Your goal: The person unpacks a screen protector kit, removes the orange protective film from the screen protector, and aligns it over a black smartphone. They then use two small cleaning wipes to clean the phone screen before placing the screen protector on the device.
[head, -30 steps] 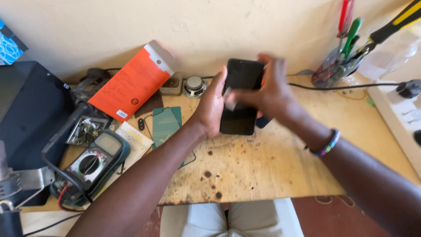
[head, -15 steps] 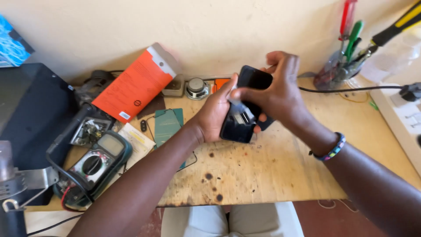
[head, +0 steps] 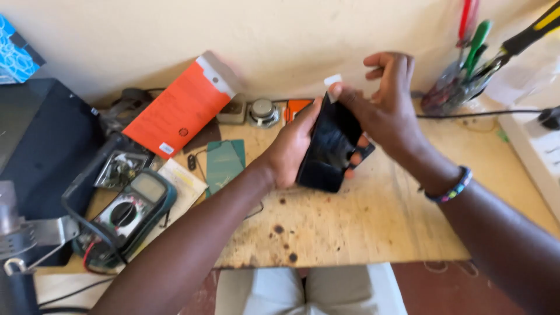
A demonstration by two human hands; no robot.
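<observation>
A black smartphone (head: 328, 146) is held tilted above the wooden bench (head: 373, 227), screen facing me. My left hand (head: 290, 153) grips its left edge from below. My right hand (head: 385, 108) is over the phone's top right, thumb and forefinger pinching a small white tab (head: 333, 80) at the phone's upper corner, the other fingers spread. A beaded bracelet (head: 449, 188) sits on my right wrist.
An orange box (head: 178, 108) leans at the back. A multimeter (head: 125, 210) with leads lies at the left beside a black case (head: 41, 146). A teal card (head: 224, 163), small round parts (head: 262, 111), a tool cup (head: 461, 81) with screwdrivers and a white power strip (head: 536, 151) surround the work spot.
The phone has tipped from upright to slanted and come lower. My right hand has shifted from gripping its side to pinching a white tab at its top corner.
</observation>
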